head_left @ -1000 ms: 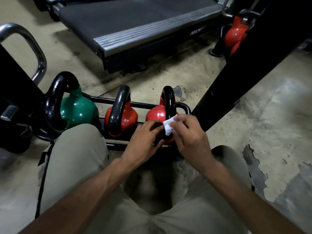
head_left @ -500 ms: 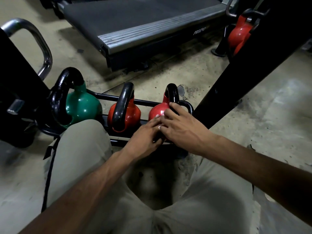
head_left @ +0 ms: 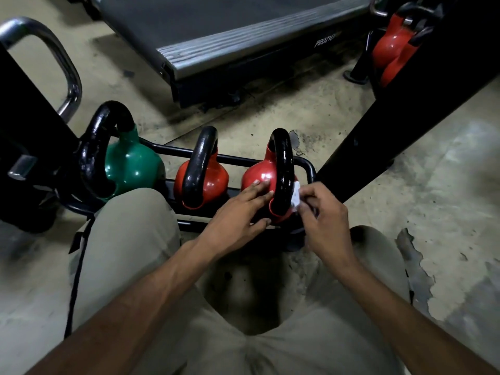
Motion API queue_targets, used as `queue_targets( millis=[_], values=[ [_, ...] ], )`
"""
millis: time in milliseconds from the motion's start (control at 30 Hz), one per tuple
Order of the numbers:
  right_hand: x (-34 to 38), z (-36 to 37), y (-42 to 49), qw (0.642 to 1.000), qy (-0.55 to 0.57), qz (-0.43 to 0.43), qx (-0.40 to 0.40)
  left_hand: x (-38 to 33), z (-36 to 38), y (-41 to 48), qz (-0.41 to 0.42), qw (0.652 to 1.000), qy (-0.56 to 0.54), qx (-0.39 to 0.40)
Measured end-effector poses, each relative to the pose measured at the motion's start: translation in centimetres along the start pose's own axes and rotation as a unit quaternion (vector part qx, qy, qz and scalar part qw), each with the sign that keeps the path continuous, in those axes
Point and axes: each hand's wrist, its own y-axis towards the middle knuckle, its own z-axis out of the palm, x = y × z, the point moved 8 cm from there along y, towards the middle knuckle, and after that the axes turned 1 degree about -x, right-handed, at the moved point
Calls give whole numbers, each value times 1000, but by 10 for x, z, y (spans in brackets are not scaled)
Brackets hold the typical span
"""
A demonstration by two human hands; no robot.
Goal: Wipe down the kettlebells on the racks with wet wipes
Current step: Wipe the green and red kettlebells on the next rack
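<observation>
Three kettlebells with black handles stand in a low black rack (head_left: 308,169) on the floor: a green kettlebell (head_left: 130,163) at the left, a red kettlebell (head_left: 213,177) in the middle and a second red kettlebell (head_left: 257,174) at the right. My left hand (head_left: 240,212) lies flat on the left side of the right red kettlebell, fingers spread. My right hand (head_left: 322,215) pinches a crumpled white wet wipe (head_left: 296,197) against the right side of that kettlebell's black handle (head_left: 282,169).
A treadmill deck (head_left: 238,36) lies on the floor behind the rack. A black slanted frame post (head_left: 400,109) rises at the right, with more red kettlebells (head_left: 389,47) behind it. A chrome handle (head_left: 62,66) and black machine stand at the left. My knees frame the bottom.
My right hand has drawn back from on top of the kettlebell to its right side, and the wipe shows again. My left hand has slid forward onto the red body.
</observation>
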Motion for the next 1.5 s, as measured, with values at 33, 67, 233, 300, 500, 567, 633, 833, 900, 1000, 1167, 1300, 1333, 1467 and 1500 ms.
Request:
queue_targets(
  millis=[33,67,233,300,500,567,633,833,900,1000,1167,1300,1333,1467,1500],
  values=[
    [-11,7,5,994,81,67,21,-1,-1,0,0,1000,-2,-2],
    [-17,14,8,981,155,110,43,-2,-2,0,1,1000,-4,-5],
    [-22,30,18,936,290,150,128,-2,-4,0,3,1000,-9,-9],
    [-23,26,14,941,283,139,124,-1,-4,-1,-1,1000,-5,-7],
    [-24,10,-12,977,183,112,17,0,-4,0,-10,1000,-14,1],
    [-12,8,-16,996,84,41,6,-1,-4,1,-12,1000,-14,-1],
    [7,7,-19,995,-47,-86,-5,-1,-4,1,-12,1000,-13,-3],
    [34,34,-36,839,-364,-404,24,3,-7,4,-9,1000,-12,16],
    [43,44,-34,787,-417,-453,30,5,-9,5,-9,999,-24,24],
    [52,65,-10,732,-510,-439,108,5,-10,4,-13,999,-28,33],
    [63,91,22,622,-673,-273,292,10,-12,6,-26,998,-37,39],
    [71,86,12,636,-634,-334,288,10,-12,4,-23,998,-50,38],
    [73,81,6,652,-605,-365,275,9,-13,4,-18,998,-51,34],
    [69,61,-20,689,-510,-471,209,6,-13,7,-6,998,-42,37],
    [66,54,-22,713,-483,-475,184,6,-13,7,-5,999,-31,39]
  ],
)
